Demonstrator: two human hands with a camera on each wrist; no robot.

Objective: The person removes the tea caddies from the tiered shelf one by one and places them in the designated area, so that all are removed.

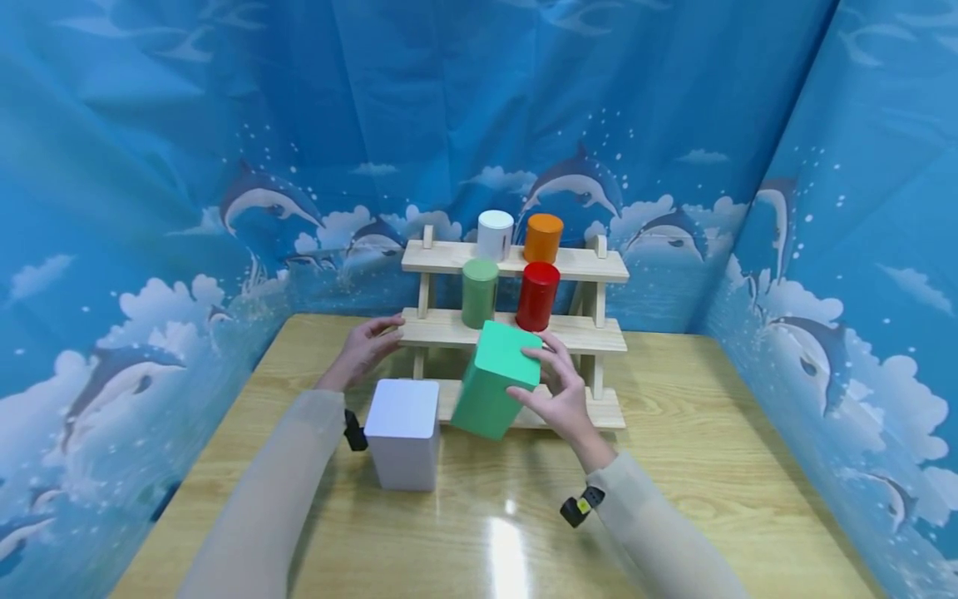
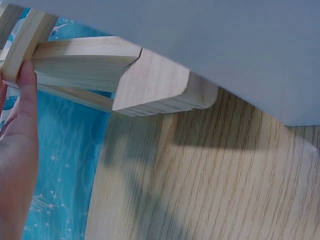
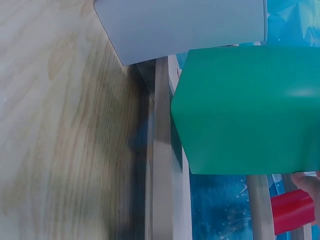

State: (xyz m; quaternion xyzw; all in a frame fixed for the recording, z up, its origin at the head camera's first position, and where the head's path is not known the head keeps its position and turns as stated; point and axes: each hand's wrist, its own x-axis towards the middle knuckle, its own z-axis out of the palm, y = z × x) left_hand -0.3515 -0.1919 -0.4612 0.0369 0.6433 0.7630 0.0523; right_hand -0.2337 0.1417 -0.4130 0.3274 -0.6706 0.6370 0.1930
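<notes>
A three-tier wooden stand (image 1: 591, 334) is set on a wood-grain table (image 1: 688, 482), backed by a blue curtain (image 1: 374, 91) printed with dolphins. A green box (image 1: 490, 383) is held, tilted, in front of the stand's lowest shelf (image 1: 608, 412) by the right hand (image 1: 557, 391); its upper right part is clamped between thumb and fingers, which are spread on either side of a corner. Whether any of the box's weight is borne by the shelf cannot be told. The left end of the middle shelf (image 1: 441, 329) is pinched between the thumb and fingers of the left hand (image 1: 367, 349), as shown in the left wrist view.

The upper two tiers appear to be filled in neat pairs: a white cylinder (image 1: 495, 237) and an orange cylinder (image 1: 543, 240) are stood on top, with a green cylinder (image 1: 479, 295) and a red cylinder (image 1: 537, 298) below them. The lowest tier seems unfinished: the green box has not been set upright there, and a white box (image 1: 404, 441) is stood on the table, just in front of the stand's left side. By appearances, the placing of the green box is partway done.
</notes>
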